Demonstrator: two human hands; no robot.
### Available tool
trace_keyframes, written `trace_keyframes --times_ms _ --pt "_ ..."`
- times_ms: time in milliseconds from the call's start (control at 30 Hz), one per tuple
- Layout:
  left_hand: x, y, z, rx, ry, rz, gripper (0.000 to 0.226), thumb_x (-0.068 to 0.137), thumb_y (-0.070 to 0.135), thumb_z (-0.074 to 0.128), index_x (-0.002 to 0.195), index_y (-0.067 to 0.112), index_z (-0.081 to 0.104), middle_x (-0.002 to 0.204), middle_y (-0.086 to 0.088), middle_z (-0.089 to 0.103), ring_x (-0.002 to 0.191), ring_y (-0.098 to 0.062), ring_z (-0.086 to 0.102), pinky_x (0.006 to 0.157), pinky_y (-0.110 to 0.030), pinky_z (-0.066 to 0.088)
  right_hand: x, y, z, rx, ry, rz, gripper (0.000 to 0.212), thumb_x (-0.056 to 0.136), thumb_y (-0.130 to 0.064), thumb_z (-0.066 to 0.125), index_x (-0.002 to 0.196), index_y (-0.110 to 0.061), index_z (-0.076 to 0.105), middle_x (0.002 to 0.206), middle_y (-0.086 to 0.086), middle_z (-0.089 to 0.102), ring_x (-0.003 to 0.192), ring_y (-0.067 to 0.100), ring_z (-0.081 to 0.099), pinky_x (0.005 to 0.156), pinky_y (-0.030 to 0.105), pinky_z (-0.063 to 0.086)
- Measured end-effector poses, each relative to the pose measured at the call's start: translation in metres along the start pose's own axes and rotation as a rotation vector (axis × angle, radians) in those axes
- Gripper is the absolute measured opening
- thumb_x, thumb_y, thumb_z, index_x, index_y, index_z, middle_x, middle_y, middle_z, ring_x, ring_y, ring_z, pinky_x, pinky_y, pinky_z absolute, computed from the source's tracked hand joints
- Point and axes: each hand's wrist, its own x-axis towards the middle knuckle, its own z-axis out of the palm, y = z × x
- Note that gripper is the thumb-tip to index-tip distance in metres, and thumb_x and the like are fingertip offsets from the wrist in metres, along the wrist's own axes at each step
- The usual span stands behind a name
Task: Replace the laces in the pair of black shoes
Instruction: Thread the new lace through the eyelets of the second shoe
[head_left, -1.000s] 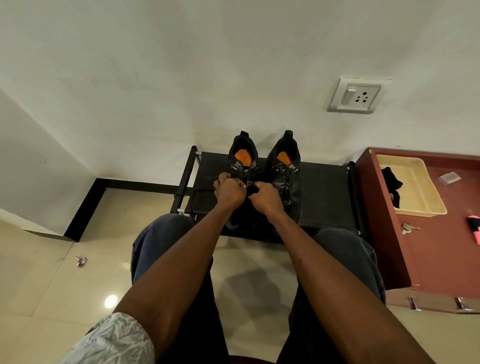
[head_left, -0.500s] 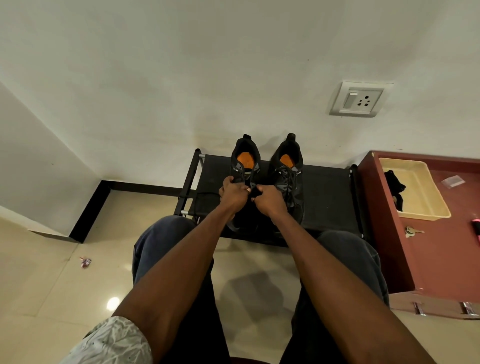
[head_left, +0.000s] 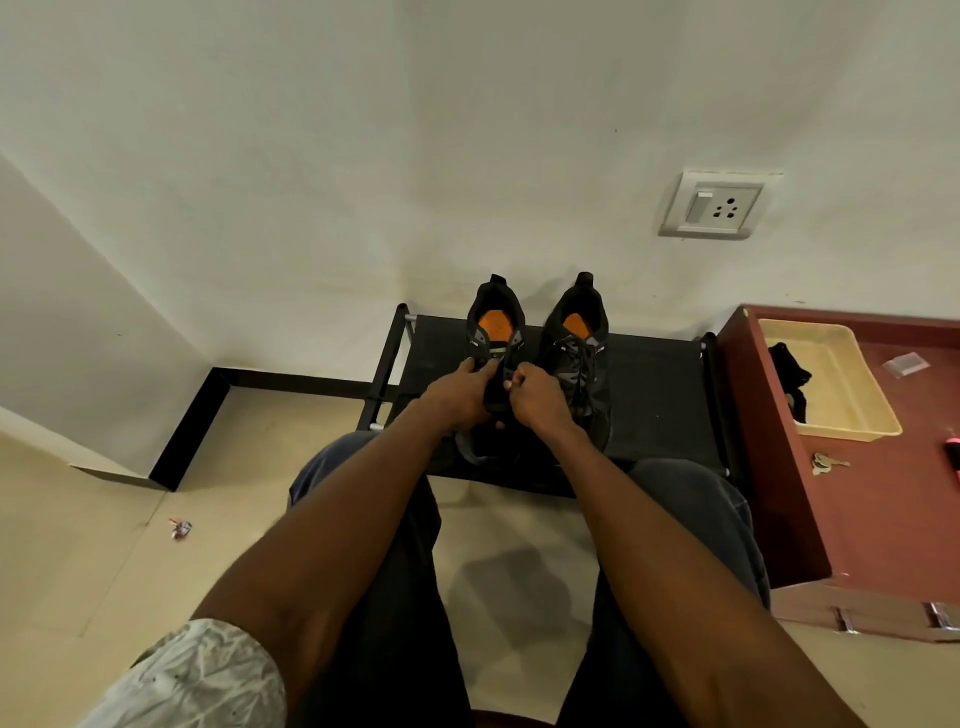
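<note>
Two black shoes with orange insoles stand side by side on a low black rack (head_left: 660, 395), heels to the wall. My left hand (head_left: 460, 392) grips the left shoe (head_left: 493, 325) over its lace area. My right hand (head_left: 537, 397) is curled beside it, pinching what looks like the black lace at the shoe's middle; the lace itself is hard to make out. The right shoe (head_left: 576, 343) stands untouched, laced with dark laces. The left shoe's toe is hidden under my hands.
A red-brown cabinet (head_left: 883, 519) stands to the right, carrying a cream tray (head_left: 836, 379) with a black item (head_left: 787, 371) in it, keys (head_left: 828, 462) and a pink object (head_left: 953, 457). A wall socket (head_left: 714, 205) is above. My knees sit below the rack.
Both hands have stayed on the left shoe, working in small moves over its lace area. The view has tilted slightly, so everything sits a little lower in the frame.
</note>
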Motion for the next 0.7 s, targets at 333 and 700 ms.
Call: trace_keyframes --times_ms 333,700 --pt "-0.006 -0.002 0.006 -0.022 0.036 -0.027 0.111 0.076 0.048 0.081 0.158 0.034 0.007 0.166 -0.012 0.008 0.148 -0.037 0.024 0.116 -0.056 0.030 -0.021 -0.055 -0.069 0.933 0.114 -0.072 0.017 0.103 -0.006 0.048 0.101 0.005 0.060 0.087 0.016 0.070 0.070 0.019 0.069 0.063 0.025 0.056" --pt "-0.009 0.002 0.001 -0.071 0.063 0.000 0.108 0.076 0.041 0.082 0.158 0.036 0.011 0.165 -0.011 0.010 0.148 -0.036 0.025 0.116 -0.057 0.028 -0.056 -0.122 -0.139 1.158 0.343 -0.497 0.006 0.098 -0.009 0.060 0.092 -0.007 0.062 0.104 0.011 0.074 0.094 0.028 0.072 0.077 0.035 0.058"
